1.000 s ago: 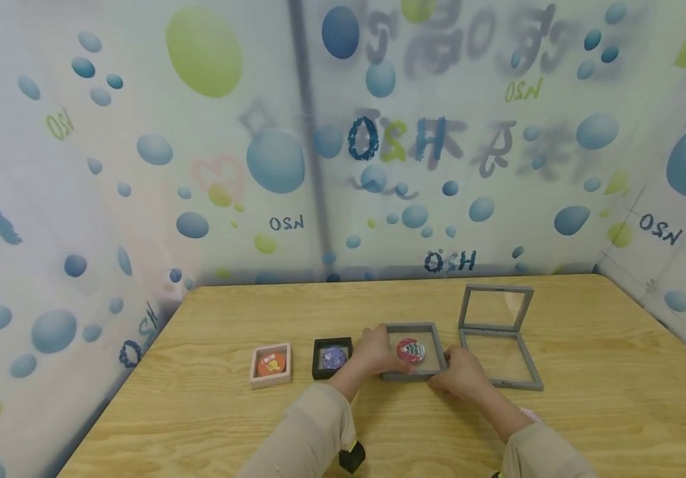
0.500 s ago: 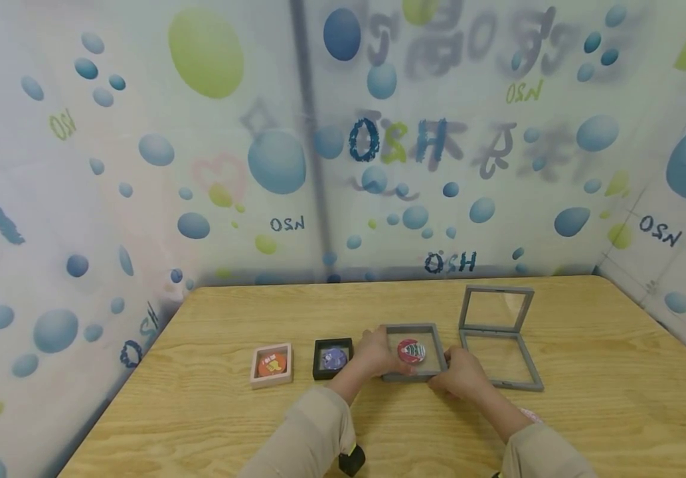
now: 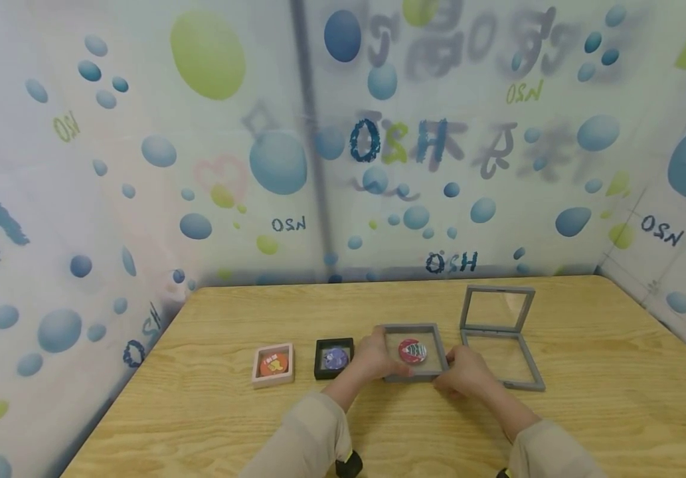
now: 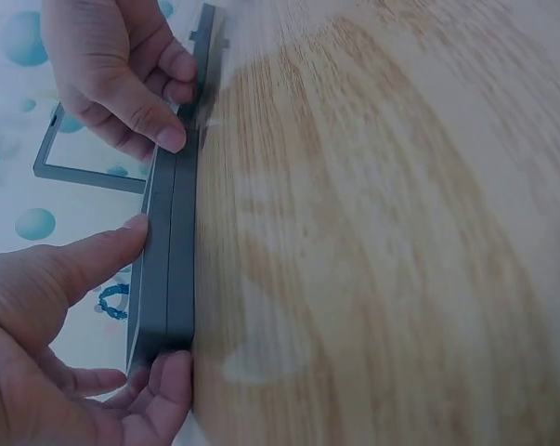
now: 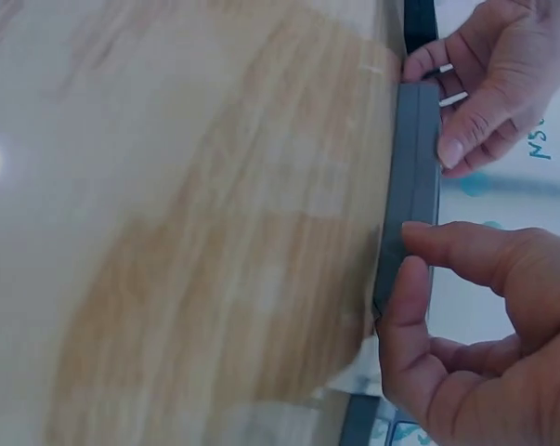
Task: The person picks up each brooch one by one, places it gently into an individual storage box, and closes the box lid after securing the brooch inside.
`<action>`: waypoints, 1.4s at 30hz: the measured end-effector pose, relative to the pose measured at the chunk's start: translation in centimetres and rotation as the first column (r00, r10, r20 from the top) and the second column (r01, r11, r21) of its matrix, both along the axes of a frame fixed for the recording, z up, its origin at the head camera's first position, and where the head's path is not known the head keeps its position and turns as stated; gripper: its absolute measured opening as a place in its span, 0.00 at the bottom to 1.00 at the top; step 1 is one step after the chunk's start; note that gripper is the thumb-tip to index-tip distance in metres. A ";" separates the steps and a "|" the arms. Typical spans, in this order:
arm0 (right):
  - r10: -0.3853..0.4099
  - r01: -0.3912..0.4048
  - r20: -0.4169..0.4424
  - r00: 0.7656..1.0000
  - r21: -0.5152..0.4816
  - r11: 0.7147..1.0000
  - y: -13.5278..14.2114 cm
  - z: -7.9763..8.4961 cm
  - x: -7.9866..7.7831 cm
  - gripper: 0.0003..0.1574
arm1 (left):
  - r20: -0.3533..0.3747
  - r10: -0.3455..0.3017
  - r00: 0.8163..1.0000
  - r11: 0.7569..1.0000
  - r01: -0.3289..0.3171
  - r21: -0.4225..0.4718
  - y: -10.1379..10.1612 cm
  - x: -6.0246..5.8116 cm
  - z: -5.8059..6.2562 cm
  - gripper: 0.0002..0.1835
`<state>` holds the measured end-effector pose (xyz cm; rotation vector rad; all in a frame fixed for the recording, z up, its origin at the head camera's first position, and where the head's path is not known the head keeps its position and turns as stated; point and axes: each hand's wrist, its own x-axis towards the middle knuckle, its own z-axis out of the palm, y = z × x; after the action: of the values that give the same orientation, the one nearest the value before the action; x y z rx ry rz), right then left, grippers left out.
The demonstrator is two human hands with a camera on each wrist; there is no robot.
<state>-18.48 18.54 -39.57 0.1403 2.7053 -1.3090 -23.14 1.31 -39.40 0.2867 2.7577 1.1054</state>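
Observation:
A grey square display frame (image 3: 440, 344), closed, lies flat on the wooden table with a round red badge (image 3: 412, 352) behind its clear window. My left hand (image 3: 375, 355) grips its left side, the thumb on the front edge and the fingers around the end, as the left wrist view shows. My right hand (image 3: 467, 375) holds the front right corner; in the right wrist view its thumb and forefinger (image 5: 465, 249) are at the front edge. Just right of it, a second grey frame (image 3: 518, 385) stands hinged open, its lid upright, with no badge in its window.
To the left are a black frame (image 3: 319, 362) with a purple badge (image 3: 336, 359), and a pale pink frame (image 3: 273, 381) with an orange badge (image 3: 273, 364). The wooden table (image 3: 199, 425) ends at a printed curtain (image 3: 498, 133) behind it.
My right hand has shifted slightly to the right along the frame's corner. A small pinkish thing beside the right forearm is now hidden. The badges and frames look unchanged.

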 end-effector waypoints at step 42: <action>-0.008 0.000 0.142 0.990 0.057 0.998 11.6 -0.4 7.2 0.13 | -0.110 -0.404 0.908 0.861 0.337 -0.380 11.9 6.9 -0.5 0.16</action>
<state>-11.28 30.14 -39.98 0.2358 2.6240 -1.1753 -16.28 13.18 -39.95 0.8687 2.8135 0.4960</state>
